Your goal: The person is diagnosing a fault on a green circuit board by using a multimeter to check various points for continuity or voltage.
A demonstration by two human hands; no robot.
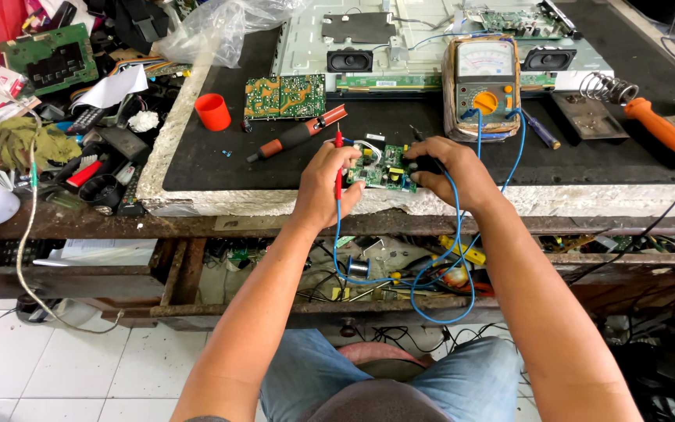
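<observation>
Left hand (323, 181) was closed on the red probe (338, 160); right hand (448, 168) apparently gripped a black probe, largely hidden. Both rested on the small green circuit board (380, 168) at the bench edge. Judged risk: 1 slipped tip bridging adjacent contacts.

Bright, even overhead light on my workbench; image sharp at centre.

Diffuse light falls from above and casts only soft, short shadows under my left hand (330, 181) and right hand (448, 168). The plastic bag (224, 27) and white floor tiles (56, 359) show mild glare. The drawer (369, 273) beneath the bench sits in shade. The wide lens bends the bench edge (431, 205) and stretches my forearms toward the frame corners.
</observation>
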